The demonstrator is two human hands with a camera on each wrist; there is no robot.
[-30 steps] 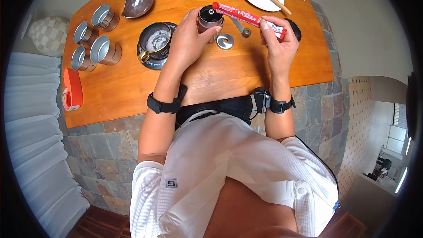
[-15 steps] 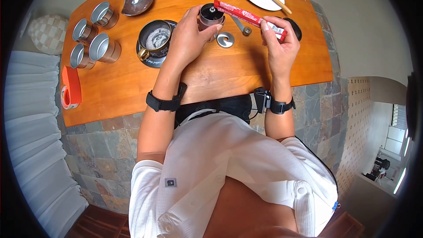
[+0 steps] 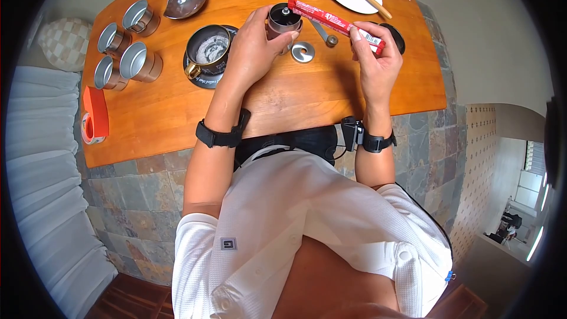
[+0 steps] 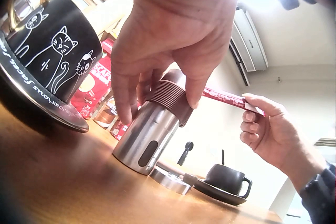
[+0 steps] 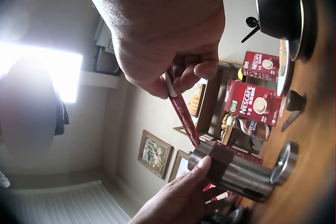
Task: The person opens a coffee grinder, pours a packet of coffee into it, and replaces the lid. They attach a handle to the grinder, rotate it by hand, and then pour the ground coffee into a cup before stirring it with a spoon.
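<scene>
Above the table (image 3: 295,94), my right hand (image 3: 377,56) pinches a red packet (image 3: 322,16); my left hand (image 3: 253,50) curls round a canister (image 4: 139,137) (head view shows its black mouth (image 3: 279,18), left wrist its oval window (image 4: 148,153)).

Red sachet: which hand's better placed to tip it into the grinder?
Likely the right hand: it pinches the red sachet near one end, with the other end at the top of the grinder. The left hand grips the grinder, so it seems better used for steadying.

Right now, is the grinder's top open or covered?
Open: the head view looks into the grinder, showing its black inside and central shaft. A silver disc lies beside the grinder on the table.
</scene>
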